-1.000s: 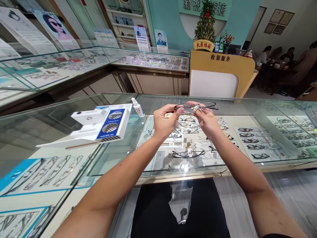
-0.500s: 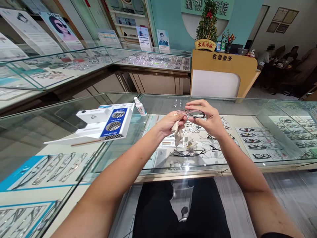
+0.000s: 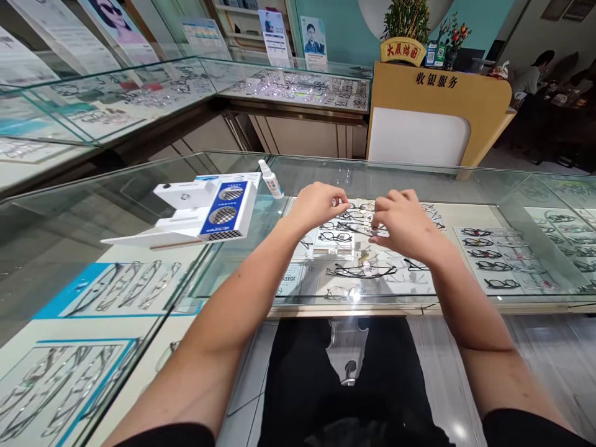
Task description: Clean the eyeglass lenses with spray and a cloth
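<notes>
My left hand (image 3: 319, 206) is above the glass countertop (image 3: 470, 186), thumb and fingertips pinched together; what is in them, if anything, is too small to tell. Close to its right, my right hand (image 3: 405, 225) is curled, palm down, fingertips turned toward the left hand. Whether it grips something I cannot make out. Dark-framed eyeglasses (image 3: 365, 271) show below the hands, under the glass. A white spray bottle (image 3: 271, 180) stands to the left of my left hand. Farther left lies an open white and blue box (image 3: 226, 212).
Trays of eyeglass frames (image 3: 496, 261) fill the display case on the right, others (image 3: 125, 285) on the left. A second glass case (image 3: 298, 90) runs behind. Beyond stands a wooden cashier counter (image 3: 484, 93); people sit at the far right.
The eyeglasses and pale cloth seen in my hands earlier no longer show there. My hands have moved apart, the right one turning palm down. The view has tilted lower.
</notes>
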{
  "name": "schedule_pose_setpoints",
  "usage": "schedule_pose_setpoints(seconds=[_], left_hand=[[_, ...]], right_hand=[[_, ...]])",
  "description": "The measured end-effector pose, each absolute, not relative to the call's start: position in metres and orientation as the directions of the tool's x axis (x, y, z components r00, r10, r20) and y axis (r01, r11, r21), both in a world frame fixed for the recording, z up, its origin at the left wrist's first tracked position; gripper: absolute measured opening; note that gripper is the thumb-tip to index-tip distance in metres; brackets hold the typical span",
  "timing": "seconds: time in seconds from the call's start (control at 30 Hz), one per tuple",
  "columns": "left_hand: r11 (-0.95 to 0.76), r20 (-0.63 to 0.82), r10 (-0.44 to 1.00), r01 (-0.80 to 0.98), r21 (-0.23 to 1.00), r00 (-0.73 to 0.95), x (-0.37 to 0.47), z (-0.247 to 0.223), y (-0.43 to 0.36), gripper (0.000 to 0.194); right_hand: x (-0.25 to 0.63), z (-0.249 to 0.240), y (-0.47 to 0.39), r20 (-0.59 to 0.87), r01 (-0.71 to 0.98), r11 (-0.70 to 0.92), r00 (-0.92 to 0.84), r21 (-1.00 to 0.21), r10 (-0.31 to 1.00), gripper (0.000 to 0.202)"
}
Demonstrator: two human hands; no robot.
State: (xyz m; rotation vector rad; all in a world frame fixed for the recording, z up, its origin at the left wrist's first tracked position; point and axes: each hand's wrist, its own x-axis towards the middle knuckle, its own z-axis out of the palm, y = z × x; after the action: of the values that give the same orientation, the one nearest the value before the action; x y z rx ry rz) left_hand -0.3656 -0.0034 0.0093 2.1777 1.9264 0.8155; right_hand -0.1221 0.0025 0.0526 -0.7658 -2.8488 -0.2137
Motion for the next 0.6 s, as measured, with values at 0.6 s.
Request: schedule_pose_setpoints(seconds=[0.6], left_hand=[[-0.397,0.074,0.918,0.904,0.158,0.390,-0.331,0.004,-0.008,0.013]], right_hand=[[-0.157,0.024,-0.003,-0.155,0.458,0.880,-0.867,0.125,0.474,0.019]])
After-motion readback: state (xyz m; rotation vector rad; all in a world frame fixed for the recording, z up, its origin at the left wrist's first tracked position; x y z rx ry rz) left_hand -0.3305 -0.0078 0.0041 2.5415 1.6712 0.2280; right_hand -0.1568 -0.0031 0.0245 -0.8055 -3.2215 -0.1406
